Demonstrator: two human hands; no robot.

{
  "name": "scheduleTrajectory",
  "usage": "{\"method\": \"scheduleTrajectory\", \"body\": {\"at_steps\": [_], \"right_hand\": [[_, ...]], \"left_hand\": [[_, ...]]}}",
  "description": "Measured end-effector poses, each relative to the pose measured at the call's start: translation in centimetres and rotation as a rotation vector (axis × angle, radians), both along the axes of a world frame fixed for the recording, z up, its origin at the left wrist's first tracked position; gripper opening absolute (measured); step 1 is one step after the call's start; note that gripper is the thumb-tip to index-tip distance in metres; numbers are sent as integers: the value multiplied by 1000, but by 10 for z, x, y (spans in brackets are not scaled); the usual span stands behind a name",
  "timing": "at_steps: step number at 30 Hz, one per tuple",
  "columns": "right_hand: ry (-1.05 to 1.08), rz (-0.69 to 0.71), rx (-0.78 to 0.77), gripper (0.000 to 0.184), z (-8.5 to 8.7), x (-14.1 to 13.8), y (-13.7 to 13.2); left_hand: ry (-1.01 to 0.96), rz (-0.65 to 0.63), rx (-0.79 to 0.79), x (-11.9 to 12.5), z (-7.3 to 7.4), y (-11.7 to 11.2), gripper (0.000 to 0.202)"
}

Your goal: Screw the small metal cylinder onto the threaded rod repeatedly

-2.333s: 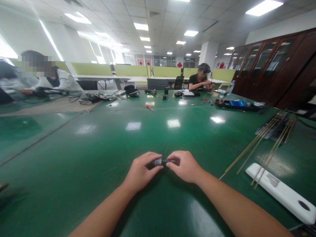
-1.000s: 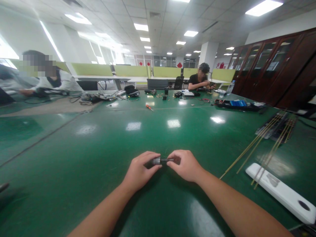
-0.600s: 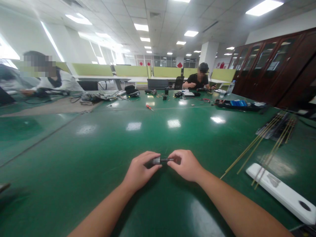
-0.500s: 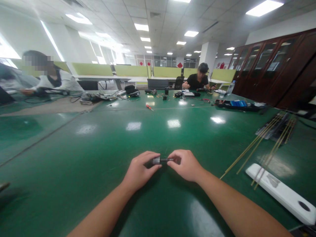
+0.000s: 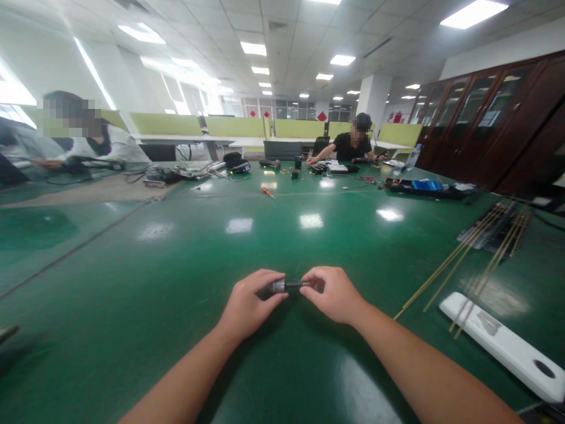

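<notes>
Over the green tabletop, close in front of me, a small grey metal cylinder (image 5: 279,286) with a thin dark shaft (image 5: 293,284) lies level between my hands. My left hand (image 5: 248,303) is closed on the cylinder, fingertips above and thumb below. The shaft's far end is pinched between thumb and fingers of my right hand (image 5: 334,294). Part of the cylinder and the shaft's tip are hidden by my fingers, and the piece's exact kind is too small to make out.
At right, thin brass-coloured rods (image 5: 454,259) cross a long white case (image 5: 507,347). A red screwdriver (image 5: 267,192) lies farther off. A black tray with blue items (image 5: 426,186) and electronic parts line the far side, where a person (image 5: 348,146) sits. Another person (image 5: 110,144) sits at left.
My hands and the metal piece have stayed almost in place. The far person's arm has reached down and out towards the tabletop.
</notes>
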State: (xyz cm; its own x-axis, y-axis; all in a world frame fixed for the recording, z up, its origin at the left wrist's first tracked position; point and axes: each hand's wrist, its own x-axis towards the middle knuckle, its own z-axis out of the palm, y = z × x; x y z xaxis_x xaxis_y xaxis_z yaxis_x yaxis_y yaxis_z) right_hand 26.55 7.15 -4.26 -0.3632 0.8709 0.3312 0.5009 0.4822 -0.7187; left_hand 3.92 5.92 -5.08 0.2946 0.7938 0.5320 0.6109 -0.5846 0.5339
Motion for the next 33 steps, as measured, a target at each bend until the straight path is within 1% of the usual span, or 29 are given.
{"method": "scheduleTrajectory", "body": {"at_steps": [24, 33], "right_hand": [[-3, -32, 9, 9, 5, 4, -1], [2, -70, -21, 10, 2, 3, 0]], "left_hand": [[15, 24, 7, -4, 2, 1, 27], [15, 31, 16, -4, 1, 2, 26]]}}
